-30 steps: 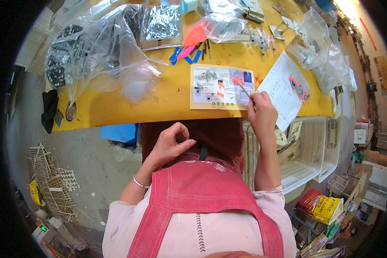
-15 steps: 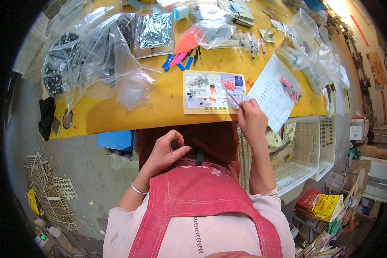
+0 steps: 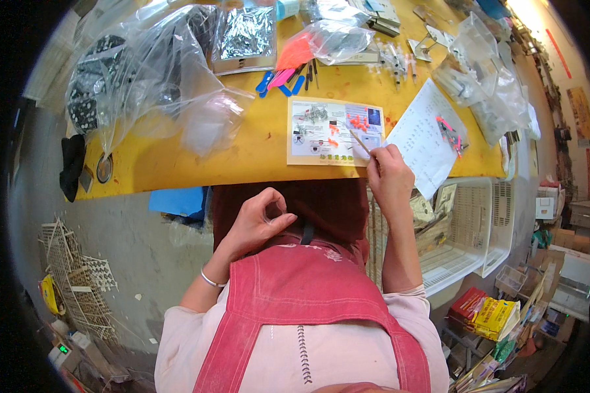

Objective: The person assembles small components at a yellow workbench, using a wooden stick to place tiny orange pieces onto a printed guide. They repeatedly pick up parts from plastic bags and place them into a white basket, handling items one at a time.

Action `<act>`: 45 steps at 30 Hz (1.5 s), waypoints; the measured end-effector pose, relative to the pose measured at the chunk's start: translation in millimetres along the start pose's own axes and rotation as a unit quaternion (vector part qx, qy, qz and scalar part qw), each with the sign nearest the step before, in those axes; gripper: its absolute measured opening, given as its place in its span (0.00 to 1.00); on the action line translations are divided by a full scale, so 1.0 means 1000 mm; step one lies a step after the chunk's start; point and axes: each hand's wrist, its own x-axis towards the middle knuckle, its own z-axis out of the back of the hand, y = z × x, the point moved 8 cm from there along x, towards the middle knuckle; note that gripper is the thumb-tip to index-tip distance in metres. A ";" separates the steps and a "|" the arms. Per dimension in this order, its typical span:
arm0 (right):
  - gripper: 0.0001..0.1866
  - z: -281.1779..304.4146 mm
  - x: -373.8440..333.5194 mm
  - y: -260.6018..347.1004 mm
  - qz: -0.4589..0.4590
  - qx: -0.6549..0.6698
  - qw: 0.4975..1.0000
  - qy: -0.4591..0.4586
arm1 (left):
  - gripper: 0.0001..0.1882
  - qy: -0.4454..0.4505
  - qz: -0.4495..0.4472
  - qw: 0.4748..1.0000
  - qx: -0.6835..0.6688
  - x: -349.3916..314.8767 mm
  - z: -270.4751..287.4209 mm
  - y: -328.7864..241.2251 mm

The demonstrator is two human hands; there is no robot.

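Note:
In my right hand (image 3: 391, 178) is a thin brown stick (image 3: 360, 142), pinched between thumb and fingers. Its far end points at a printed card (image 3: 308, 154) lying near the table's front edge. Small orange pieces (image 3: 358, 122) form a cluster on the card, with a few more to their left. Dark, wiry bits (image 3: 314, 114) rest at its upper left. My left hand (image 3: 261, 219) hovers in front of the table edge, over my lap, fingers curled toward the thumb. Whether anything small sits inside that curl is hidden.
Clear plastic bags (image 3: 157, 85) cover the table's left side. Behind the card lie blue strips (image 3: 298, 85), dark thin tools (image 3: 311, 75) and a bag of orange pieces (image 3: 296, 52). A white sheet (image 3: 426, 141) lies right of the card; white plastic baskets (image 3: 462, 229) stand below the table's right side.
The whole view has shifted slightly, so the table sits a little higher and further right. Both hands keep nearly the same pose, and the stick still points at the card.

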 end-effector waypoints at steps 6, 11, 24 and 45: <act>0.02 0.000 -0.001 0.003 -0.001 -0.001 1.000 0.007 | 0.15 -0.010 -0.029 0.999 0.010 0.000 0.001 0.004; 0.02 0.000 0.000 0.007 0.012 0.003 1.000 0.009 | 0.16 -0.013 -0.047 0.999 0.018 0.000 0.002 0.003; 0.03 0.000 -0.011 0.011 0.000 0.026 0.999 0.021 | 0.10 0.047 0.065 0.935 -0.345 -0.002 -0.002 0.005; 0.04 0.005 -0.008 0.002 0.022 0.004 1.000 0.000 | 0.10 0.115 0.029 0.930 -0.349 0.032 -0.033 -0.004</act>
